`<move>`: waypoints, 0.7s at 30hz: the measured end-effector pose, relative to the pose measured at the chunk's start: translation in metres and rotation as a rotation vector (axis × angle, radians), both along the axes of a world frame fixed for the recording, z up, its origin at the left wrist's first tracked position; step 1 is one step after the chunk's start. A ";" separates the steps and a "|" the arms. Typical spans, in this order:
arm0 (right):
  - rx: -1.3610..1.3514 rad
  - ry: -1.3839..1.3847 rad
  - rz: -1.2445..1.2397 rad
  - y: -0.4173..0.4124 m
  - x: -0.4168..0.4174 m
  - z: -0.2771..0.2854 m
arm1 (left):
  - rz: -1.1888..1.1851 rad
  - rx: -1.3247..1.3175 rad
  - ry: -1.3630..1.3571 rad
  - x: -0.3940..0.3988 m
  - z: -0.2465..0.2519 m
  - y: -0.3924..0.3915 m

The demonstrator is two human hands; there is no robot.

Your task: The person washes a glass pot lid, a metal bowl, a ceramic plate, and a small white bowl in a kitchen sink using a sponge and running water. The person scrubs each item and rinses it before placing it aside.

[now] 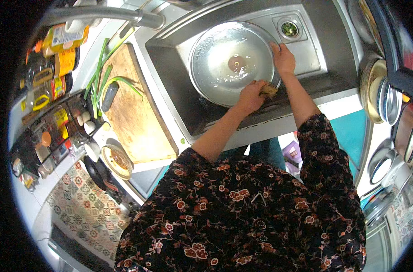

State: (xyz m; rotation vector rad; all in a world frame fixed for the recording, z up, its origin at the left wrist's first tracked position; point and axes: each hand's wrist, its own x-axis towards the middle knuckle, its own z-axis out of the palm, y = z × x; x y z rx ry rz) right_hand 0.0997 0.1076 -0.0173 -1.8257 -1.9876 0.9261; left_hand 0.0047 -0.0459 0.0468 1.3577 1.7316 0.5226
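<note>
A large round shiny vessel or lid (218, 64) lies tilted in the metal sink (165, 64), with a brown disc at its centre and wet highlights across its surface. My right hand (284, 60) grips its rim on the right side. In my left hand (252, 97) is a brown fibrous scrubber (268, 91), pressed to or just over the lower right part of the rim; exact contact is hard to tell. My left palm hides part of the scrubber.
Green bits fill the drain strainer (289, 29). Left of the sink, a wooden cutting board (131, 125) bears spring onions (101, 80) and a dark oblong object (110, 97). A faucet (145, 18) reaches in from upper left. Sauce bottles (65, 63) and a bowl (117, 161) stand beyond.
</note>
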 end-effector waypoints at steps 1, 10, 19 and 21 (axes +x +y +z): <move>0.026 -0.001 0.025 0.004 0.009 0.003 | -0.004 0.023 -0.104 -0.003 -0.001 0.001; 0.070 0.199 -0.004 0.022 0.030 0.149 | 0.837 -0.124 -0.710 -0.095 0.011 -0.040; 0.453 0.058 0.405 -0.024 -0.022 0.196 | 1.035 0.494 -0.600 -0.162 0.093 0.001; 0.575 0.007 0.665 -0.037 -0.035 0.204 | 1.011 0.570 -0.506 -0.179 0.112 -0.003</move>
